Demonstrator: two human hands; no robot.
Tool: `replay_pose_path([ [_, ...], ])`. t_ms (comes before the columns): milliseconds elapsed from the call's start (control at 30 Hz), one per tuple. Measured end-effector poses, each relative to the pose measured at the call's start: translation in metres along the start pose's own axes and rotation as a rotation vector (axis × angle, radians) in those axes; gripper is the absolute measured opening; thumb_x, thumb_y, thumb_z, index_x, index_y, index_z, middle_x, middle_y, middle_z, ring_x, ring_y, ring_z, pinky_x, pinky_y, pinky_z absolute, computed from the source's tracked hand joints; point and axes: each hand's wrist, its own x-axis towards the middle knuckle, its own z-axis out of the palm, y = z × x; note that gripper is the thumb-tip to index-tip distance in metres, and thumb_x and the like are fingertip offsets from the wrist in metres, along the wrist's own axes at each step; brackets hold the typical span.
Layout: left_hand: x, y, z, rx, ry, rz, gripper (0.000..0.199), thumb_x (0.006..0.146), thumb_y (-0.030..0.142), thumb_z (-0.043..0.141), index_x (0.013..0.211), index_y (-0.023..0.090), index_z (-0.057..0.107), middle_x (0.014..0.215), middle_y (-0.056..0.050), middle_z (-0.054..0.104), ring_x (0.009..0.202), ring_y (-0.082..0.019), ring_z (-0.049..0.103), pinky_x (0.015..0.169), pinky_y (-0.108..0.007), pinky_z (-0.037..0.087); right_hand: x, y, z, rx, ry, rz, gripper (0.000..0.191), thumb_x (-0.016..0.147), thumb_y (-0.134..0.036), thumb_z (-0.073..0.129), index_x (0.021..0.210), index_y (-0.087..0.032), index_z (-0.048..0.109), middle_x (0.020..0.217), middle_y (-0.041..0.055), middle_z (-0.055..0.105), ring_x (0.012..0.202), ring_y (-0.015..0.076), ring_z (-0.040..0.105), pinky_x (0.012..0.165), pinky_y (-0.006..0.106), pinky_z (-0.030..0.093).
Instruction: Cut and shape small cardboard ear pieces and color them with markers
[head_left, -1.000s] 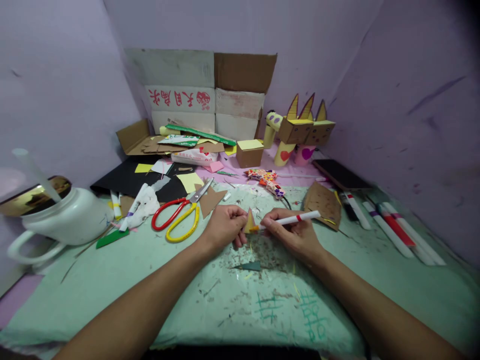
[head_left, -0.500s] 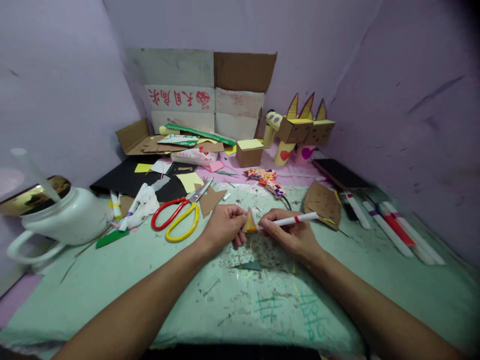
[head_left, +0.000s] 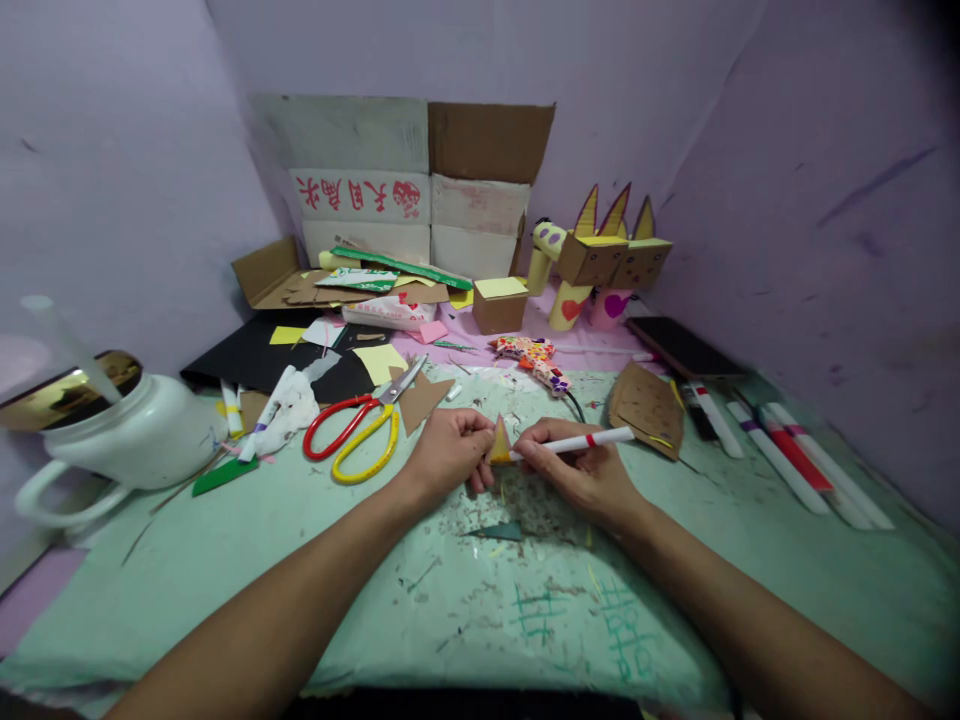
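Between the fingers of my left hand (head_left: 452, 447) is a small pointed triangle of cardboard (head_left: 500, 443), yellow toward its base. My right hand (head_left: 576, 462) grips a white marker (head_left: 607, 437) with a red band, its tip close to the triangle's lower right edge; whether it touches, I cannot tell. Below my hands a dark green paper scrap (head_left: 501, 531) lies among crumbs. Left of my left hand rest scissors (head_left: 367, 425) with one red and one yellow handle, blades partly over a brown cardboard star-like cutout (head_left: 422, 398).
A white mug (head_left: 142, 430) stands at far left. Behind lie a hot glue gun (head_left: 523, 348), a small cardboard box (head_left: 500, 308) and cardboard figures with pointed ears (head_left: 592, 260). Several markers (head_left: 780, 460) and a curved cardboard piece (head_left: 646, 412) are on the right.
The marker's tip has shifted slightly along the triangle's lower edge, with more yellow now showing there. Both hands stay in almost the same place.
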Motion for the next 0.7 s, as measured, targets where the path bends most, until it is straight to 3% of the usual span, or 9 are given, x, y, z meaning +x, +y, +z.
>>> replay_pose_path([
  [167,-0.0001,0.0000,0.0003,-0.004,0.006,0.005,0.020,0.079,0.007,0.044,0.062,0.015,0.051,0.034,0.003,0.053,0.026,-0.010,0.046,0.028,-0.016,0.036,0.0005,0.0012,-0.0001,0.034,0.055,0.046,0.021,0.080,-0.031,0.056,0.067,-0.015,0.062,0.056,0.0022,0.059,0.049,0.0120,0.050,0.046,0.023,0.037],
  [333,0.0002,0.0004,-0.0002,0.006,-0.001,0.004,0.019,0.079,0.007,0.045,0.063,0.015,0.052,0.035,0.003,0.054,0.026,-0.010,0.046,0.028,-0.016,0.036,0.0012,-0.0001,0.0000,0.009,-0.014,0.017,0.021,0.078,-0.029,0.056,0.064,-0.015,0.062,0.053,0.0016,0.057,0.047,0.0113,0.048,0.044,0.023,0.035],
  [500,-0.0005,-0.0002,0.0002,-0.008,0.010,0.008,0.019,0.079,0.008,0.044,0.062,0.016,0.051,0.034,0.003,0.053,0.025,-0.010,0.045,0.028,-0.016,0.036,0.0008,-0.0002,-0.0006,0.028,0.058,0.056,0.022,0.078,-0.031,0.056,0.065,-0.015,0.061,0.053,0.0017,0.058,0.046,0.0112,0.048,0.044,0.023,0.036],
  [700,-0.0005,0.0000,0.0001,-0.001,0.007,0.007,0.019,0.079,0.009,0.045,0.063,0.015,0.052,0.035,0.002,0.054,0.026,-0.010,0.046,0.028,-0.016,0.036,0.0003,0.0001,-0.0021,0.001,-0.015,0.028,0.022,0.078,-0.030,0.056,0.064,-0.014,0.063,0.053,0.0028,0.058,0.048,0.0121,0.049,0.045,0.023,0.036],
])
